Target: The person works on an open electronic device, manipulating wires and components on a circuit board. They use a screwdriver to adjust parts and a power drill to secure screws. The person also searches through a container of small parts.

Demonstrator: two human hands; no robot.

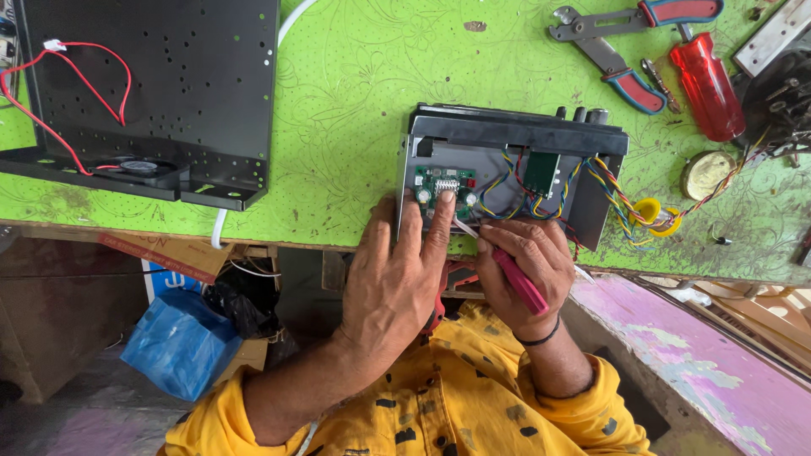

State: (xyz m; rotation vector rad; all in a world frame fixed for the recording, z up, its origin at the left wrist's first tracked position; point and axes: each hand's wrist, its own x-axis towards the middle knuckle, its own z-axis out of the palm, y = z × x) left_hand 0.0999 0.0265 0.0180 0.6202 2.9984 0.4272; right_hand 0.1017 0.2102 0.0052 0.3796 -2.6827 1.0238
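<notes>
While the left hand (397,283) lies at the middle of the frame with its fingers stretched out and close together, its fingertips (445,203) press down on a small green circuit board (443,183) set inside an open grey metal chassis (507,173). That chassis sits just right of centre, at the near edge of a bright green table cover (355,101), with a black front strip along its far side and knobs sticking up at its upper right corner. Just right of the left hand, the right hand (524,274) is curled shut around a pink-handled tool (519,281), whose thin pale shaft runs up and left toward the board; whether the tip touches the board cannot be told. A black band circles the right wrist. Inside the chassis, right of the board, a bundle of blue, yellow and red wires (515,190) loops around a second, dark green board, and more twisted wires trail out to the right past a yellow ring-shaped part (649,211).

At the upper left of the frame lies a black perforated metal panel (160,76) with a small fan (139,167) and a red wire (80,84) looped over it. At the upper right lie pliers with red and blue grips (621,51) and a screwdriver with a red handle (708,84). At the lower left, below the table edge, sits a blue plastic bag (182,342). Yellow patterned sleeves fill the bottom of the frame.
</notes>
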